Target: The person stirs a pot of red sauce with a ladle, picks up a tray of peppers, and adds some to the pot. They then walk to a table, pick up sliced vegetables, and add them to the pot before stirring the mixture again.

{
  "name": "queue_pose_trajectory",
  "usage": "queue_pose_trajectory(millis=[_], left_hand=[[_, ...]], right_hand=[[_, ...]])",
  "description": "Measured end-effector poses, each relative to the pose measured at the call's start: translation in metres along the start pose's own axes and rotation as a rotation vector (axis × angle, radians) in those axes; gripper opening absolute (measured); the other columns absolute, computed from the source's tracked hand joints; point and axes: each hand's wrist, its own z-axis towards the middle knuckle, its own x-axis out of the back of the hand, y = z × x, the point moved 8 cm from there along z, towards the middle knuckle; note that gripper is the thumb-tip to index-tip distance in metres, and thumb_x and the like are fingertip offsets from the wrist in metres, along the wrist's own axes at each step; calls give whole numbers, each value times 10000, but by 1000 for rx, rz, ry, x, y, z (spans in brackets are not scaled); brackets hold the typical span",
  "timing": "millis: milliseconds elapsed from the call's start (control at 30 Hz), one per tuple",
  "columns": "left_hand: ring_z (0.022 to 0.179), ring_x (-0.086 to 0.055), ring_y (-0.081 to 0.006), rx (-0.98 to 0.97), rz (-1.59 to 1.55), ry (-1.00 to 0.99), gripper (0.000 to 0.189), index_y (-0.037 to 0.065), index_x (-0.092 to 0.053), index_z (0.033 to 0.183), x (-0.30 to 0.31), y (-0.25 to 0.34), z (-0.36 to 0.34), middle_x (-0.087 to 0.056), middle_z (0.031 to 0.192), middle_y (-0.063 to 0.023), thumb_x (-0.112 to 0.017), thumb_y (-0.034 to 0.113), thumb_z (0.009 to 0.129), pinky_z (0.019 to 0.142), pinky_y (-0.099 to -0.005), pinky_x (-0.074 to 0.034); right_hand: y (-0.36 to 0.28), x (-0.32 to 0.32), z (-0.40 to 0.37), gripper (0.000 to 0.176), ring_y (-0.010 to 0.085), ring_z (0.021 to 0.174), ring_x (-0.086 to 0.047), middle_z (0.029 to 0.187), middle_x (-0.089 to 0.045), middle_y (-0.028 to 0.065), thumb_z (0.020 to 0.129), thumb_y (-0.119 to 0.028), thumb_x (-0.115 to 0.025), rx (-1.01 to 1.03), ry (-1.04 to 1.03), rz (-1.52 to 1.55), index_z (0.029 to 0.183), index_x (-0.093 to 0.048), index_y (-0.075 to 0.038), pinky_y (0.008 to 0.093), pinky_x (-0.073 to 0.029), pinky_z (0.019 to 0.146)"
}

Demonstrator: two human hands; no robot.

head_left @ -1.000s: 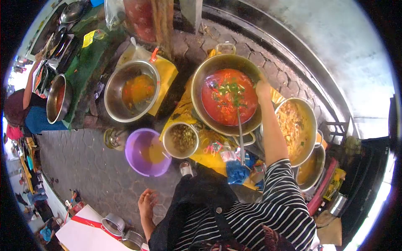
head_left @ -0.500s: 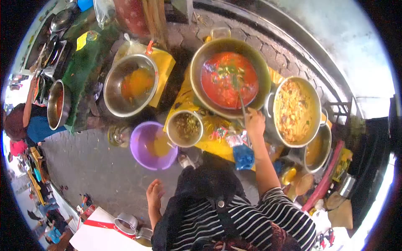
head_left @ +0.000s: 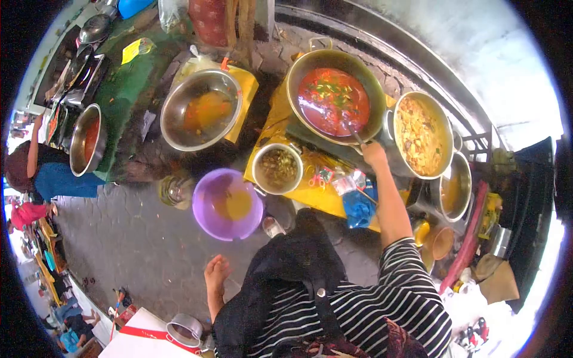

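My right hand (head_left: 373, 154) is closed around the handle of a ladle (head_left: 354, 132), at the near rim of a large pot (head_left: 377, 98). The ladle's lower end dips into red soup (head_left: 334, 98) with green pieces on top. To the right of that pot stands another pot (head_left: 446, 119) of yellowish food. A smaller pot (head_left: 277, 169) with dark chunks sits on the yellow cloth (head_left: 325, 203), left of my right forearm. My left hand (head_left: 217, 271) hangs over the floor below the purple basin (head_left: 206, 221), holding nothing, its fingers partly curled but apart.
A steel bowl (head_left: 173, 134) of orange liquid stands at the upper left, with another steel bowl (head_left: 98, 164) farther left beside a person (head_left: 45, 170). A pot (head_left: 458, 212) stands at the right. A white box (head_left: 140, 337) is at the lower left, a blue bag (head_left: 360, 209) near my right forearm.
My right hand and the ladle handle have shifted right and slightly up in view. The camera view has shifted, so the pots and bowls sit at different places in it.
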Motion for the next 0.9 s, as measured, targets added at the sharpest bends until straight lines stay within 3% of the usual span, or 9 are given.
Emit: queue_pose_trajectory(millis=[67, 100, 233, 367, 467, 567, 700, 800, 900], left_hand=[[833, -532, -196, -22, -4, -5, 297, -2, -451, 1090, 20, -12, 4, -517, 979, -81, -437, 128, 823, 692, -320, -471], [831, -532, -193, -3, 7, 4, 289, 1, -454, 1085, 29, -20, 7, -519, 971, -76, -432, 122, 823, 686, -315, -469], [822, -530, -182, 46, -16, 24, 264, 19, -463, 1070, 49, -40, 11, -527, 940, -60, -414, 106, 826, 654, -297, -463], [817, -530, -181, 38, -37, 10, 258, 38, -468, 1070, 49, -44, 6, -527, 934, -50, -411, 110, 829, 631, -296, -460], [813, -532, -184, 20, -75, 18, 252, 42, -470, 1067, 51, -47, 8, -527, 932, -48, -419, 116, 832, 625, -305, -464], [811, -532, -179, 18, -101, 28, 254, 46, -471, 1070, 45, -52, 7, -529, 935, -47, -420, 114, 830, 624, -302, -464], [806, -531, -161, 59, -47, 3, 257, 46, -485, 1059, 33, -69, 15, -531, 937, -44, -426, 121, 820, 626, -289, -460], [787, -531, -148, 86, -6, 21, 259, 43, -495, 1048, 14, -63, 8, -535, 936, -43, -442, 133, 811, 620, -275, -455], [761, -533, -141, 72, 14, -32, 265, 38, -499, 1047, -1, -57, 11, -542, 932, -40, -457, 140, 806, 609, -262, -451]], right_hand=[[-15, 21, -20, 359, 349, 862, -534, 879, -567, 207, 773, -339, -476, 64, -32, -115, 839, -588, -5, 400, -418, 758], [-19, 43, -43, 323, 329, 855, -545, 896, -570, 188, 777, -323, -478, -26, -39, -112, 903, -587, -46, 403, -424, 744], [-40, 86, -102, 229, 282, 827, -569, 820, -594, 155, 758, -235, -496, 93, 162, -326, 955, -585, -158, 395, -448, 682], [-46, 103, -110, 153, 269, 802, -574, 816, -592, 130, 735, -126, -479, 143, 331, -488, 861, -566, -136, 384, -465, 603], [-52, 111, -112, 152, 268, 756, -578, 806, -556, 91, 780, -121, -431, 196, 458, -586, 879, -546, -117, 377, -473, 618], [-44, 112, -109, 158, 270, 813, -554, 857, -529, 101, 794, -139, -421, 147, 587, -580, 898, -534, -105, 379, -471, 638], [-11, 70, -75, 182, 288, 827, -543, 887, -505, 146, 816, -170, -401, -27, 367, -431, 931, -504, -75, 385, -470, 666], [-14, 52, -76, 203, 293, 797, -551, 876, -499, 141, 822, -185, -393, -2, 311, -354, 943, -495, -58, 388, -471, 678], [-13, 27, -74, 277, 330, 873, -541, 955, -522, 203, 814, -158, -366, -4, 16, -278, 1049, -424, -23, 410, -454, 724]])
